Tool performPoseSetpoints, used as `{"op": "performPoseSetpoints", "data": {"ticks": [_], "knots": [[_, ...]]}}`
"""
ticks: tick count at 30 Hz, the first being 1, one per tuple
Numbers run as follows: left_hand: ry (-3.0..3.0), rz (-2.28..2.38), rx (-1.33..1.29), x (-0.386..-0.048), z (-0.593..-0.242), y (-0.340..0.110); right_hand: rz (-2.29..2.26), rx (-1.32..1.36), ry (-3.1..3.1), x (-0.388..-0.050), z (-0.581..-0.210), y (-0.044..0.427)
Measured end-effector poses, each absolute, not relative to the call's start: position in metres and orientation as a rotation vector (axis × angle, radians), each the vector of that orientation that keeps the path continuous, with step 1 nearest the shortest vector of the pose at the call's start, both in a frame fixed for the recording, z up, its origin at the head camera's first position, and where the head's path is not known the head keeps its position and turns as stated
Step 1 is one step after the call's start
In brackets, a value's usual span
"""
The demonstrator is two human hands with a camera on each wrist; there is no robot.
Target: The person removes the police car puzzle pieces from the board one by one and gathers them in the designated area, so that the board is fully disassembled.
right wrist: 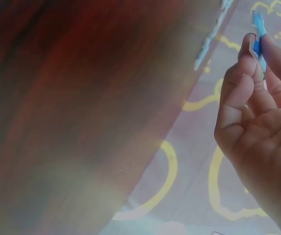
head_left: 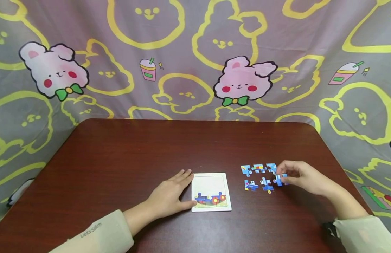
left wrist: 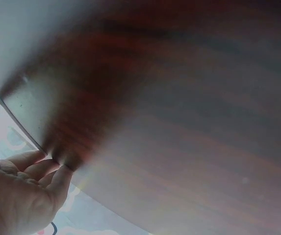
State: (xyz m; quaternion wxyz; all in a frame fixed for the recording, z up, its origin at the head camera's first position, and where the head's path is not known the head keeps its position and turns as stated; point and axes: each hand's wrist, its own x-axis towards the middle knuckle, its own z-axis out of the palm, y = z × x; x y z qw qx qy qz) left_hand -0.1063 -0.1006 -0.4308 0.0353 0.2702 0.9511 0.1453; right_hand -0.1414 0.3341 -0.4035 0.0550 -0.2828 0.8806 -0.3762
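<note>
At the left, the left hand point(head_left: 170, 195) is laid flat with its fingers extended; nothing is gripped by it, and only the left edge of the white puzzle tray point(head_left: 211, 209) is touched, by fingertips near the far corner and by the thumb lower down. Because the tray is braced from this side alone, it could be slid or turned on the table point(head_left: 145, 147) if it were pushed from another direction.

In the tray, the near part is filled by joined pieces point(head_left: 210, 201), and the far part is bare. Two blue knobs are left exposed along their upper edge. If a piece were pressed down over these knobs out of line, the joined row could be lifted or spread.

To the right of the tray, loose pieces are laid in a far row point(head_left: 258, 168) and a near row point(head_left: 267, 183), close together. They could be knocked askew by a low pass of the hand.

At the far right, a blue piece point(right wrist: 257, 46) is pinched between the thumb and fingers of the right hand point(head_left: 304, 175), tilted on edge in the wrist view. With so small a hold, it could be twisted or dropped; its printed face is largely hidden, so a wrong orientation could be overlooked.
</note>
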Motion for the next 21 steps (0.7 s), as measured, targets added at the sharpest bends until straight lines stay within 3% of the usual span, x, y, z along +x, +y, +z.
{"op": "performPoseSetpoints", "data": {"ticks": [21], "knots": [[2.925, 0.429, 0.832, -0.1074, -0.4327, -0.1004, -0.936, -0.764, 2.671, -0.1457, -0.4112, 0.3382]]}}
